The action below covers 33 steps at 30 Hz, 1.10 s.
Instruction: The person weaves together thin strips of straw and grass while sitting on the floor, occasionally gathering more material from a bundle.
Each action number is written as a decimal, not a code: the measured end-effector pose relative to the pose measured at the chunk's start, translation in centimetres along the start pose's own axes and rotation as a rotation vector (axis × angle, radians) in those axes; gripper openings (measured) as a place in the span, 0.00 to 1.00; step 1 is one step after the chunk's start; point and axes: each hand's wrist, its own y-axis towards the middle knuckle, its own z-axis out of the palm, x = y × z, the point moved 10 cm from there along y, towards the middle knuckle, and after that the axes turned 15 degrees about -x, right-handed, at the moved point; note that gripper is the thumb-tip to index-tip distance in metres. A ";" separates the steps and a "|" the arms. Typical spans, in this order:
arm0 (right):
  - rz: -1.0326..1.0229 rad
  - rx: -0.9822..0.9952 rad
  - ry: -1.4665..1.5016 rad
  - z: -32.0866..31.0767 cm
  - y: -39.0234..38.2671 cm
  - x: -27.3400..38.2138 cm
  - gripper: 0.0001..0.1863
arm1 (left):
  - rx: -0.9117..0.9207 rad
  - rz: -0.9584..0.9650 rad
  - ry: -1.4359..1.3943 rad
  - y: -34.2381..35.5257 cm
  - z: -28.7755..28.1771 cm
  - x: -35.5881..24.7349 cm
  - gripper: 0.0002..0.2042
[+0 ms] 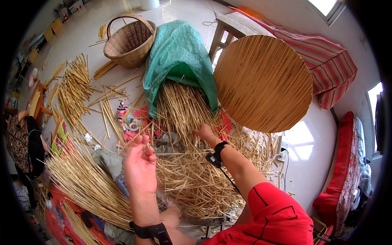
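So, straw stalks (179, 108) poking out of the green sack (175, 45) | right hand (205, 134) at their ends, fingers curled, can't tell if gripping | left hand (141, 165) loosely open | probably light, stiff, slick, snappable; pinch near loose ends

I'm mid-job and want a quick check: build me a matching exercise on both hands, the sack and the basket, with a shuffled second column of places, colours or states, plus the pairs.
Things:
1. left hand
2. basket
3. right hand
4. sack

Places, colours or states:
A. at the stalks near the sack's mouth
B. green, stalks showing in its opening
C. palm turned toward the camera
D. woven, with an arched handle

Pairs: 1-C, 2-D, 3-A, 4-B
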 end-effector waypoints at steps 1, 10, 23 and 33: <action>-0.016 -0.024 0.025 -0.1 0.3 0.1 0.21 | 0.004 -0.004 0.001 0.0 0.1 0.1 0.13; 0.041 -0.082 0.373 -5.2 1.8 2.2 0.17 | 0.021 0.020 -0.005 -0.4 -0.2 -0.5 0.12; -0.282 0.154 -0.249 3.4 -9.7 0.6 0.17 | 0.026 0.016 -0.029 -2.0 -0.2 -1.0 0.12; -0.893 0.767 -0.478 10.3 -28.4 -0.1 0.16 | 0.089 0.039 -0.083 -2.6 -0.1 -2.6 0.14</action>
